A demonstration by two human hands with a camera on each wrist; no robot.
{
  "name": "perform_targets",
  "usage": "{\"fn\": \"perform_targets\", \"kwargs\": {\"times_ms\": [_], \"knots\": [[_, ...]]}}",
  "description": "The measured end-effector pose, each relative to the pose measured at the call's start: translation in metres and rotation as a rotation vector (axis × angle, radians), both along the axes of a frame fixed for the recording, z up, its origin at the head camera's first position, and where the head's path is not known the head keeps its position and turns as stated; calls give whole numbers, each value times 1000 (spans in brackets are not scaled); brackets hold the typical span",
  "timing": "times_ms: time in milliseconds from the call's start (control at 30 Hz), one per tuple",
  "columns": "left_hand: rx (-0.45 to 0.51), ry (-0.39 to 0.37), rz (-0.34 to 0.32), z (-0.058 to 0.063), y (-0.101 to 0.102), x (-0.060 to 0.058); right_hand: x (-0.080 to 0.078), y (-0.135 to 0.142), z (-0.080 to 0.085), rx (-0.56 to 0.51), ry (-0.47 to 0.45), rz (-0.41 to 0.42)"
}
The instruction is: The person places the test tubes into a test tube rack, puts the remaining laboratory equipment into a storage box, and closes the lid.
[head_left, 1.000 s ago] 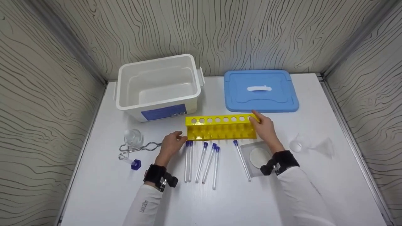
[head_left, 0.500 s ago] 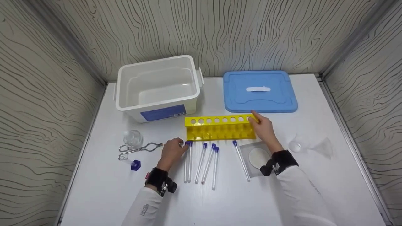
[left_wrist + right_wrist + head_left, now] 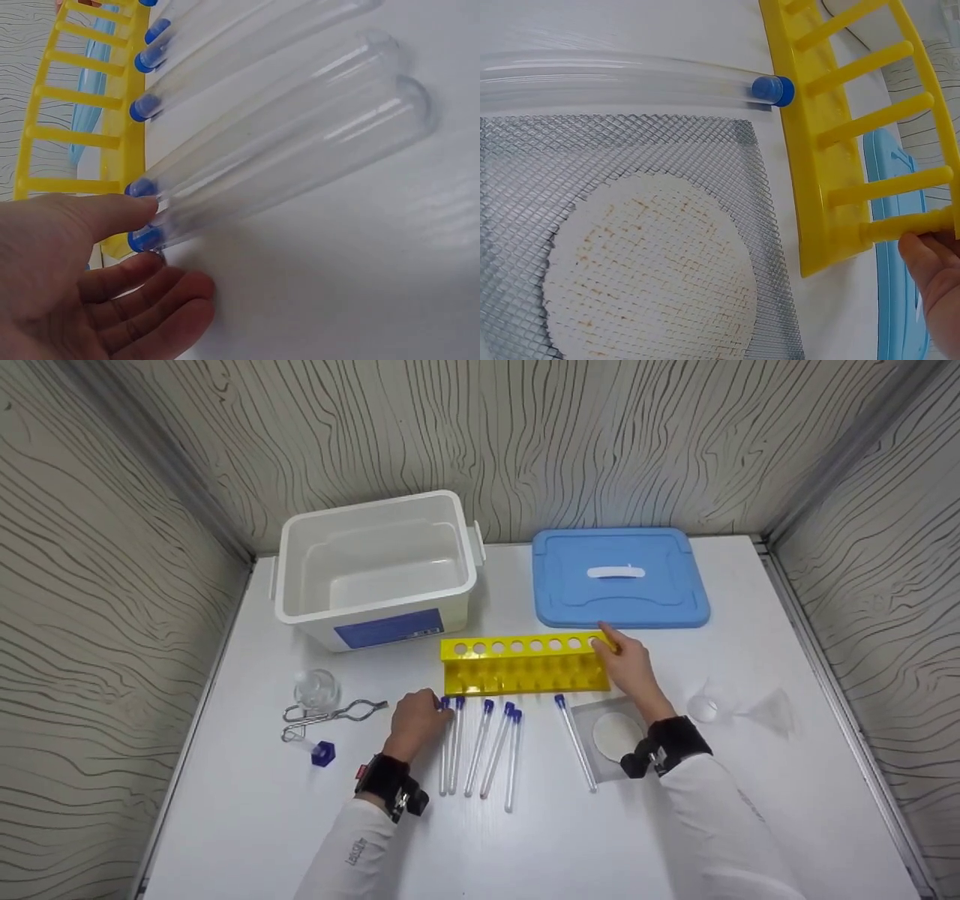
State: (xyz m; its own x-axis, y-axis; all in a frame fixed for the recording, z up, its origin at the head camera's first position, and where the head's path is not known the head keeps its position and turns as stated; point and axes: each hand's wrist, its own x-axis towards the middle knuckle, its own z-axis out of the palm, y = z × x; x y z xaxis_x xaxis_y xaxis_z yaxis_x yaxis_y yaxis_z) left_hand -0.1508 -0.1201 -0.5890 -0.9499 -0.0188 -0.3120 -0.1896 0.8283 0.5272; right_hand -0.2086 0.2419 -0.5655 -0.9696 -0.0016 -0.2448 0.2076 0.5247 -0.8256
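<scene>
My left hand is at the capped end of the leftmost test tube. In the left wrist view, its thumb and forefinger pinch that tube by the blue cap. A yellow test tube rack stands just behind the caps, its row of round holes holding no tubes. My right hand grips the rack's right end, seen also at the end post in the right wrist view. Several more clear test tubes with blue caps lie side by side, and one lone test tube lies farther right.
Wire gauze with a white disc lies beneath my right wrist. At left are a glass flask, metal tongs and a blue-based cylinder. Behind are a white bin and blue lid; a clear funnel lies right.
My left hand has left the rack's left end and come down to the leftmost tube's cap. The two leftmost caps now sit slightly farther apart. My right hand stays on the rack.
</scene>
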Motion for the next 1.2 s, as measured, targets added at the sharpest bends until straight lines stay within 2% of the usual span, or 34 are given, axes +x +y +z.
{"fn": "perform_targets", "kwargs": {"times_ms": [400,733,967,1200], "knots": [[54,-24,85,0,5,-3,-1,-1,0,31,14,-12],[46,5,84,3,0,-2,0,0,0,11,-18,-17],[50,56,126,21,-3,-6,2,1,-1,13,-9,-37],[90,206,162,43,-7,-8,1,0,-3,6,25,-19]]}}
